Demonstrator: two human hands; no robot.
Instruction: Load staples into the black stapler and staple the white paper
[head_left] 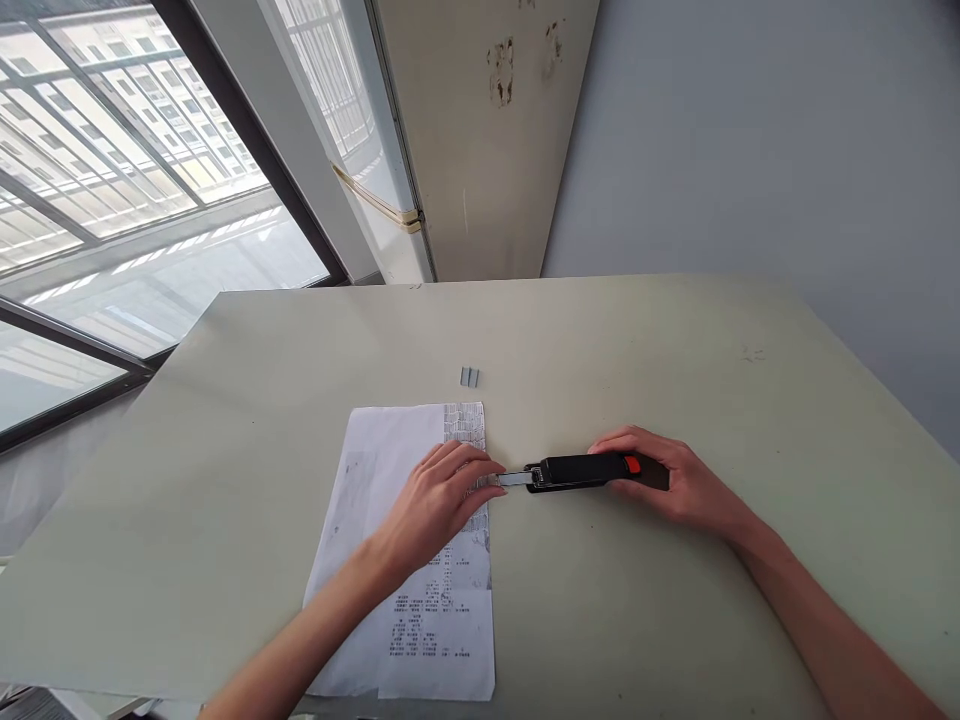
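While looking down in the head view, counting one black stapler point(581, 472), one red tab point(633, 464) on it, one silver metal strip point(514, 479) reaching out of its left end, two short grey staple pieces point(469, 377) and two bare hands over one pale table point(637, 620). Counting also printed paper point(450, 672), showing overlapping edges at the near side, but not managing to tell the number of sheets.

Holding the stapler between the hands, just right of the paper, lengthwise from left to right. Wrapping the right hand point(679, 485) around its right end, fingers along the far side, thumb along the near. Pinching the strip's left end with the left hand point(442, 490), narrowed to thumb and fingertips over the paper's right edge. Seeing the staple pieces side by side just beyond the paper, apart from both hands.

Losing the stapler's right end partly within the right hand and the strip's tip behind the left fingers. Not being able to tell whether the stapler is touching the table. Finding the print too small to read, partly covered by the left hand, with both forearms running out of view.
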